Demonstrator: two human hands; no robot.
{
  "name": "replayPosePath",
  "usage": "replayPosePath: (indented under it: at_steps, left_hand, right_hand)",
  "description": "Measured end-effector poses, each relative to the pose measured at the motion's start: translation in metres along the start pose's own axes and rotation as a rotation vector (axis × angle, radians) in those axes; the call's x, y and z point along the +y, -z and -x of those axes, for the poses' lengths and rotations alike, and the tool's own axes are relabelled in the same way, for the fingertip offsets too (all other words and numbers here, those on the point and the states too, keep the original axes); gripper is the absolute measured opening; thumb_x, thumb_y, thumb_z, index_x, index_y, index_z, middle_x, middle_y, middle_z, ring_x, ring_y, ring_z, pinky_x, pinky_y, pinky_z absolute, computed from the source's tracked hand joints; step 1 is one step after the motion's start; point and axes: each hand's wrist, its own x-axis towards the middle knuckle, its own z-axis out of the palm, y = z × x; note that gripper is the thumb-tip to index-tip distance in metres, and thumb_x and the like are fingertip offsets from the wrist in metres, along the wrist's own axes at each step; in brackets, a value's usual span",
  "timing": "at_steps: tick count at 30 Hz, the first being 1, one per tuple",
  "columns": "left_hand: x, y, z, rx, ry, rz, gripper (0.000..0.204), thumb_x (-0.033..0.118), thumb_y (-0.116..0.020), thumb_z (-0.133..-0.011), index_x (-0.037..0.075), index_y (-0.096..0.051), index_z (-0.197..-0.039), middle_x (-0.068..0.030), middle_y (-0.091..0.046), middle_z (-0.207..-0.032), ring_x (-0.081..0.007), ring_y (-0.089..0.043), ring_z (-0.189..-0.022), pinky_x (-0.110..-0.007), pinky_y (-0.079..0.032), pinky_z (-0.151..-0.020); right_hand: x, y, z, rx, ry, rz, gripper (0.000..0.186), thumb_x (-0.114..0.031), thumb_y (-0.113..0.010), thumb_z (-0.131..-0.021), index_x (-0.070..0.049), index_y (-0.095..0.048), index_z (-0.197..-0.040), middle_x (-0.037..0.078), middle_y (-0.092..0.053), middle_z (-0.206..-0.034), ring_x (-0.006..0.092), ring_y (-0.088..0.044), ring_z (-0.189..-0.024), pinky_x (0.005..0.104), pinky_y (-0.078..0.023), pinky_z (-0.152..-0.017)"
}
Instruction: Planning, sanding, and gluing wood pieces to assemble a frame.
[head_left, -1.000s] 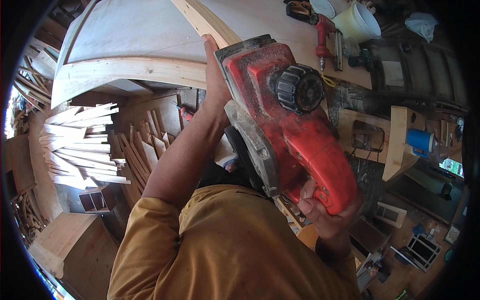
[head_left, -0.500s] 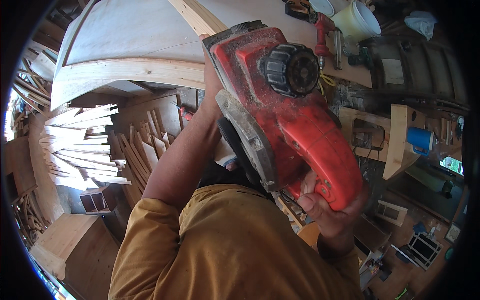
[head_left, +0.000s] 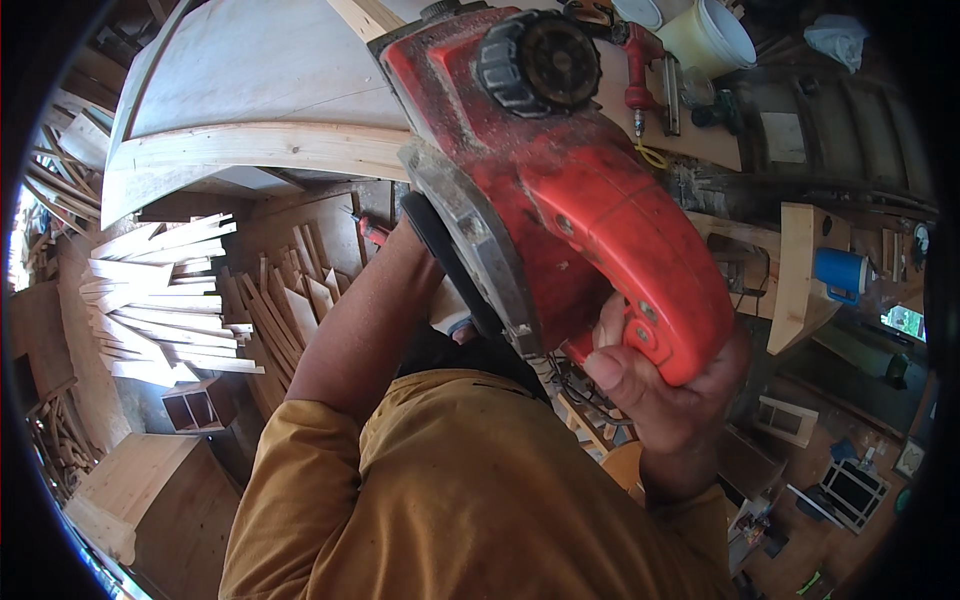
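Dusty and red, an electric hand planer point(head_left: 620, 200) with a large black ribbed knob point(head_left: 540, 63) fills the upper middle of the view. My right hand point(head_left: 660, 390) is wrapped round its rear handle, with the thumb on the inner side. My left forearm point(head_left: 360, 310) reaches up behind the planer, whose body hides the left hand and its fingers. Beyond the tool, a narrow pale board point(head_left: 365, 18) lies on a large light panel point(head_left: 270, 70). A pale wood strip point(head_left: 270, 145) runs along that panel's near edge.
Cut wood strips point(head_left: 170, 300) are piled at the left, near a plywood box point(head_left: 150, 480). A red air tool point(head_left: 640, 70) with a yellow hose and a white bucket point(head_left: 710, 40) stand at the upper right. A blue jug point(head_left: 840, 272) is at the far right.
The planer has moved up and slightly left, its front now reaching the top edge of the view. My left hand, partly showing before, is now hidden behind it. The right hand keeps its grip.
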Motion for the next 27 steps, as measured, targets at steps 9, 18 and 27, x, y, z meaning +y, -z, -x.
replayPosePath:
  at_steps: [9,18,27]
  left_hand:
    - [-0.003,-0.015,0.005,-0.019,-0.004,0.039,0.074,0.070,-0.022,-0.089,0.009,-0.047,-0.124,-0.0125,-0.056,-0.116,-0.0273,-0.057,-0.099,-0.042,-0.049,-0.086]
    - [-0.011,-0.030,0.008,0.097,-0.079,-0.164,0.076,0.073,-0.017,-0.088,0.015,-0.045,-0.128,-0.0081,-0.055,-0.115,-0.0227,-0.056,-0.097,-0.039,-0.049,-0.082]
    - [0.001,0.030,0.005,-0.150,0.040,0.284,0.027,0.034,-0.052,-0.088,0.007,-0.052,-0.084,-0.0057,-0.047,-0.068,-0.0194,-0.045,-0.060,-0.032,-0.042,-0.055]
  right_hand:
    - [-0.006,-0.009,-0.024,-0.052,0.117,0.025,0.038,-0.006,-0.074,-0.074,0.004,-0.056,-0.106,0.006,-0.057,-0.077,0.0099,-0.053,-0.066,0.0238,-0.043,-0.059]
    - [-0.019,0.036,-0.038,0.012,0.246,0.000,0.043,-0.006,-0.062,-0.084,0.007,-0.044,-0.121,0.010,-0.057,-0.082,0.0117,-0.054,-0.064,0.0253,-0.045,-0.056]
    - [0.016,0.106,0.032,0.337,0.044,-0.127,0.044,-0.010,-0.059,-0.087,0.007,-0.041,-0.123,0.008,-0.053,-0.079,0.0130,-0.052,-0.063,0.0274,-0.045,-0.056]
